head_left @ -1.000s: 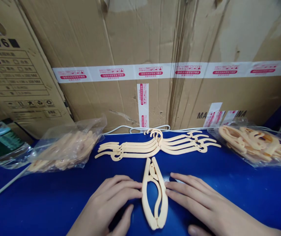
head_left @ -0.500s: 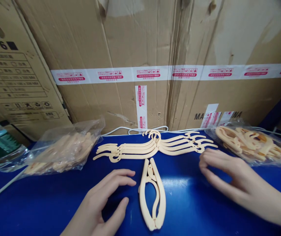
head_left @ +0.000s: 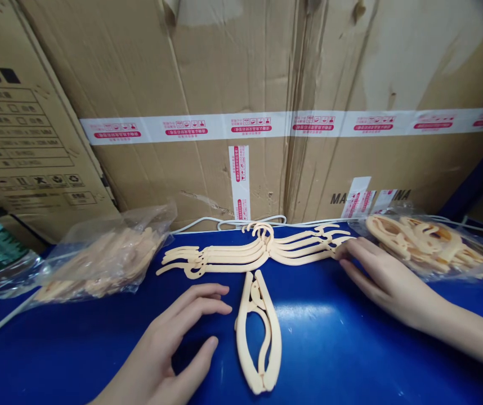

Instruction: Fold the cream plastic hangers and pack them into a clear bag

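Note:
Several cream folding hangers [head_left: 228,257] lie unfolded in an overlapping row on the blue tabletop, hooks toward the back. At their right end is my right hand [head_left: 379,278], its fingers closed on the tip of a hanger arm and partly hiding it. Nearer to me, a folded hanger [head_left: 273,343] lies lengthwise with its two arms drawn together into a narrow oval. Just left of it, my left hand [head_left: 174,343] hovers open with fingers and thumb apart, holding nothing.
Clear plastic bags of folded hangers lie at left [head_left: 106,259] and right [head_left: 431,242]. A green-labelled bottle [head_left: 0,253] stands far left. A white cable [head_left: 199,223] runs along the back, before a large cardboard box [head_left: 208,174]. Another carton [head_left: 26,124] stands left.
My right hand has moved slightly left and away from me, onto the right end of the unfolded hangers. My left hand stays open beside the folded hanger. The whole view has shifted slightly.

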`<state>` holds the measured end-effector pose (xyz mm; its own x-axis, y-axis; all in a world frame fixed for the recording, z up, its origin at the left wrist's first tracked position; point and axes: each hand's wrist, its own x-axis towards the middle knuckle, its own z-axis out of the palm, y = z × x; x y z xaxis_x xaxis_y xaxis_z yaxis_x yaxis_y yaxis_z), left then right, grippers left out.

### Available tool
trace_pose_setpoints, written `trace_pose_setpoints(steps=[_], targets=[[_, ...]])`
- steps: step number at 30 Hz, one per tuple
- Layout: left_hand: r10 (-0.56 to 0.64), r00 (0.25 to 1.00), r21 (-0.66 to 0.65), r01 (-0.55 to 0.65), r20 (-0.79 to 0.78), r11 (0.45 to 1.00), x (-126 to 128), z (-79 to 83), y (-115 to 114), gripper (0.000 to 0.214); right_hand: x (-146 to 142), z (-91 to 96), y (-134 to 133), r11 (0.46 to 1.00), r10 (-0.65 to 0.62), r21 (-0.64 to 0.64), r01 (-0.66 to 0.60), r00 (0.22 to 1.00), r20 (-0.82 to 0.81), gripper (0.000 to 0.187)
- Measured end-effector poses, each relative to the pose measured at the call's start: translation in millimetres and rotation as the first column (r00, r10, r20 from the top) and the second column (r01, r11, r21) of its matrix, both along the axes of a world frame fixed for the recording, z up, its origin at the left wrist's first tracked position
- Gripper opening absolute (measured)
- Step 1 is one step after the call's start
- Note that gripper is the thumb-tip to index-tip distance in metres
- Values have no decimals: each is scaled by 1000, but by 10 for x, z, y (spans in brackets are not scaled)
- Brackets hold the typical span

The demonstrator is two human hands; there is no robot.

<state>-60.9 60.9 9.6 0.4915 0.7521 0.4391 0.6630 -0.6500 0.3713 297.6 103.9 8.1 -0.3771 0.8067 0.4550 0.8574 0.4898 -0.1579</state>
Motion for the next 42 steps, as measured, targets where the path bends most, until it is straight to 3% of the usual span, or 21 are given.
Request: trace_pose_setpoints(steps=[10, 22, 42], targets=[[-33, 999, 19, 33, -7, 999, 7, -9, -14, 30, 78, -118, 84, 997, 70, 20, -71, 995, 78, 36], [-9, 1000, -13, 9, -3, 1000, 7, -39, -21, 31, 123, -215, 158, 990, 139, 32, -139, 990, -10, 31], [2, 998, -24, -1, 66, 1000, 30, -55, -18, 28, 64, -180, 155, 985, 165, -46, -169, 984, -72, 20]])
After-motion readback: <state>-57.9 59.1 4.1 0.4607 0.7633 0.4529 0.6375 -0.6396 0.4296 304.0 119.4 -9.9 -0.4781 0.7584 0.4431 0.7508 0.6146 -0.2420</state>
